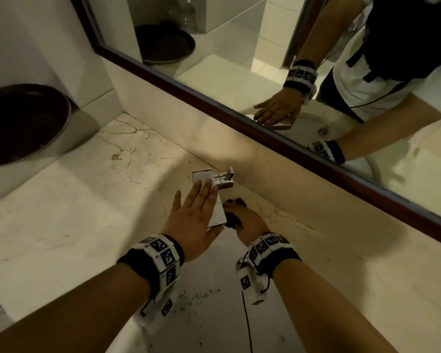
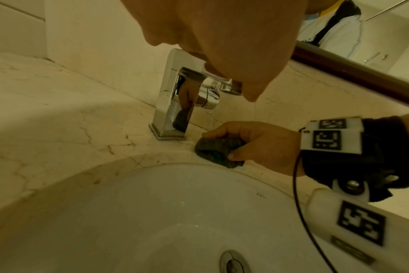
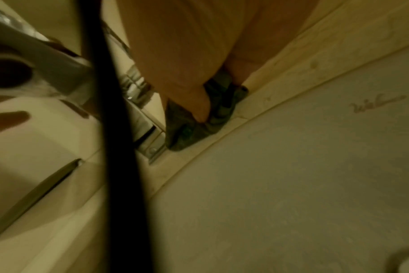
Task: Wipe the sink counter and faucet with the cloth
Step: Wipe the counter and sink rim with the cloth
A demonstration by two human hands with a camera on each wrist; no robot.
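Beside faucet [image 2: 173, 103], cloth [image 2: 218, 152] half-hidden under right hand [image 2: 259, 146]

The head view looks steeply down from above at the counter [image 1: 74, 200], with the mirror [image 1: 316, 72] slanting across its top. The left wrist view sits low over the basin [image 2: 152, 212], facing the faucet [image 2: 173, 96] close up. The right wrist view is closer still, blurred, along the basin's rim. All three share the faucet's base
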